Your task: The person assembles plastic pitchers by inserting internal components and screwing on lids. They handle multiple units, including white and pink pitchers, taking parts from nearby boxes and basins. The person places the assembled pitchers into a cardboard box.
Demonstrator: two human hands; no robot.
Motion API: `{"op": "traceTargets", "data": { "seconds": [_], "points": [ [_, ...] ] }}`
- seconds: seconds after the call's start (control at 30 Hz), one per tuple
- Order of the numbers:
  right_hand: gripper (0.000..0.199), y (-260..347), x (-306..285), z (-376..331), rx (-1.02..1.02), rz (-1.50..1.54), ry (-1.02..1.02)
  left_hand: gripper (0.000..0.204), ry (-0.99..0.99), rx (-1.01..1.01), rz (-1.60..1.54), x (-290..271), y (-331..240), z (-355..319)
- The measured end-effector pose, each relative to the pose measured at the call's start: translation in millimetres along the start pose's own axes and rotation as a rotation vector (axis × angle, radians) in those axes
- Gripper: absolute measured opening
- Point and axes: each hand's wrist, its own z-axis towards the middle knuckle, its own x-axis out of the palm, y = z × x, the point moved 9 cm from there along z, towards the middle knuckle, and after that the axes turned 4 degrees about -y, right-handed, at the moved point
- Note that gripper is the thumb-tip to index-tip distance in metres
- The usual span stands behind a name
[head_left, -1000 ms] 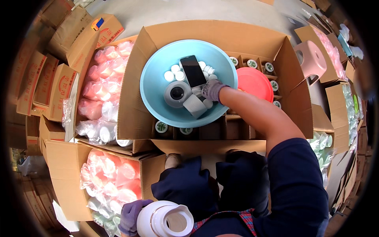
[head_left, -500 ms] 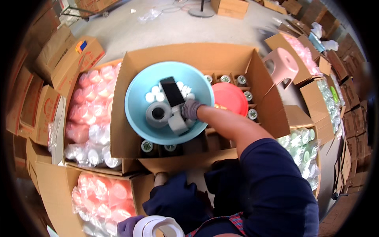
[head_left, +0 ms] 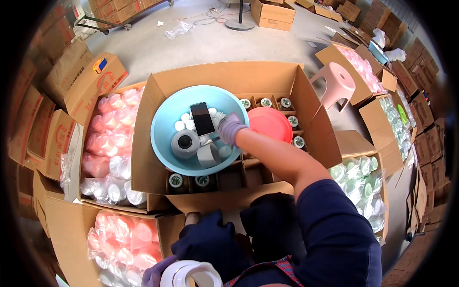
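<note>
Near-side of the blue basin (head_left: pixel 165 119), a white jug body (head_left: pixel 173 275) is being clamped by the left hand (head_left: pixel 155 273). Inside the basin, white caps (head_left: pixel 180 125) and a smartphone (head_left: pixel 202 118) are being neighboured by the right hand (head_left: pixel 231 129); whether anything is being pinched cannot be told. Clearance from the smartphone is seemingly being called for.

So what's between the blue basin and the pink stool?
In the head view, going right from the blue basin to the pink stool: a red round piece, a few round-topped containers, then the cardboard box's right wall.
</note>
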Motion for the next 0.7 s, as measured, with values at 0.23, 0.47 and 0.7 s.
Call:
{"op": "traceTargets", "data": {
  "seconds": [0.23, 0.47, 0.7],
  "points": [
    [0.022, -22.2, -94.8, -196.3, 0.037, 1.414, -0.174, 0.054, 0.136, 0.196, -0.030, 18.9, -19.0, -31.0],
    [0.052, 46.5, -123.4, -398.0, -0.027, 2.309, 0.048, 0.116, 0.682, 0.246, 0.029, 97.1, -54.6, -67.1],
    [0.026, 90.8, -123.2, -477.6, -0.127, 2.020, 0.151, 0.134, 0.689, 0.146, 0.035, 105.6, -8.5, -82.0]
  ]
}}
